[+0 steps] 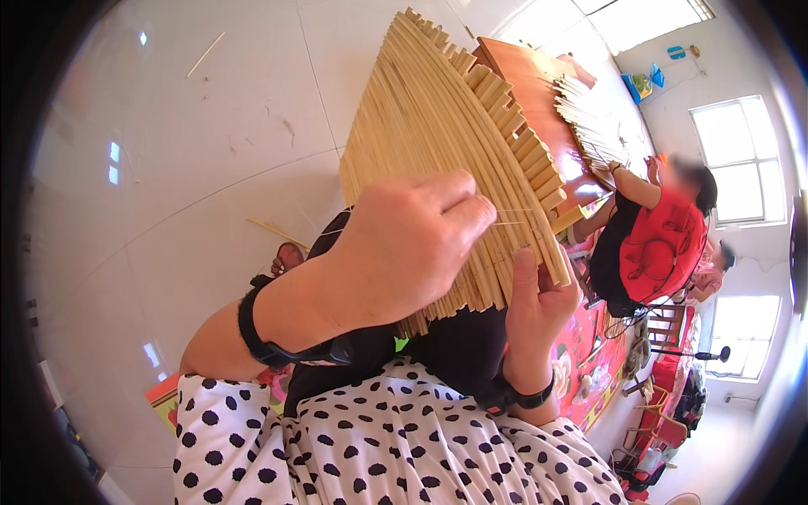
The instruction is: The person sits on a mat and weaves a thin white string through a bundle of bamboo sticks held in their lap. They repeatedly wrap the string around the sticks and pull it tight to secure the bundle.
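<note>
Across my lap lies a mat of thin straw-coloured stalks (pixel 421 109), laid side by side, with uneven cut ends along its right side. My left hand (pixel 421 236) is closed in a pinch over the mat, gripping a thin pale thread (pixel 511 223). Two strands stretch from its fingertips to the stalks at the mat's right edge. My right hand (pixel 543 307) clasps the near right corner, its thumb on top and the fingers partly hidden underneath.
At right, a person in a red top (pixel 665 244) reaches toward another bundle of stalks (pixel 589 122) on a shiny wooden table (pixel 530 80). Loose sticks (pixel 204 55) lie on the pale tiled floor (pixel 236 151). Chairs (pixel 669 429) stand at lower right.
</note>
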Action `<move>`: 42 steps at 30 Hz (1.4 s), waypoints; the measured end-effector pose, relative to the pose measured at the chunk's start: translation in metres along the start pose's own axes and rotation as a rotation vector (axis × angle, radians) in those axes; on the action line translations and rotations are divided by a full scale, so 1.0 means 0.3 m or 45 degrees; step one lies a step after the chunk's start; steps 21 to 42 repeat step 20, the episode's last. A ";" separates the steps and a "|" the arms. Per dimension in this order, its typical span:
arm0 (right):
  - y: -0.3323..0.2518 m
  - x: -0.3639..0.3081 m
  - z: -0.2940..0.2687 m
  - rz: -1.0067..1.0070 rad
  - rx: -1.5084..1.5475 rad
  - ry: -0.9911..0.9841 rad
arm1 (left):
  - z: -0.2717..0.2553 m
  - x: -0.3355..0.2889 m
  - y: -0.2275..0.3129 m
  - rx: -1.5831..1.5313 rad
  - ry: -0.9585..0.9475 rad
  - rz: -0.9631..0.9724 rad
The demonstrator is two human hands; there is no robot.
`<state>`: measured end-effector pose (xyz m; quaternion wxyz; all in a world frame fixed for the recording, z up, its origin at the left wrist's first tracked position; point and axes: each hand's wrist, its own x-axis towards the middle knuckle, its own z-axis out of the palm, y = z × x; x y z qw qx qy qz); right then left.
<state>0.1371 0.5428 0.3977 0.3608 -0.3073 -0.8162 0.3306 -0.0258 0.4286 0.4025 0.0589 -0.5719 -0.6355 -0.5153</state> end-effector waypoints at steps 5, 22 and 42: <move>-0.011 -0.007 0.011 -0.017 0.026 0.013 | -0.012 0.015 -0.003 0.084 -0.037 0.043; 0.000 -0.023 0.000 0.021 0.084 0.004 | -0.016 0.017 -0.004 0.078 -0.120 0.103; 0.000 -0.023 0.000 0.021 0.084 0.004 | -0.016 0.017 -0.004 0.078 -0.120 0.103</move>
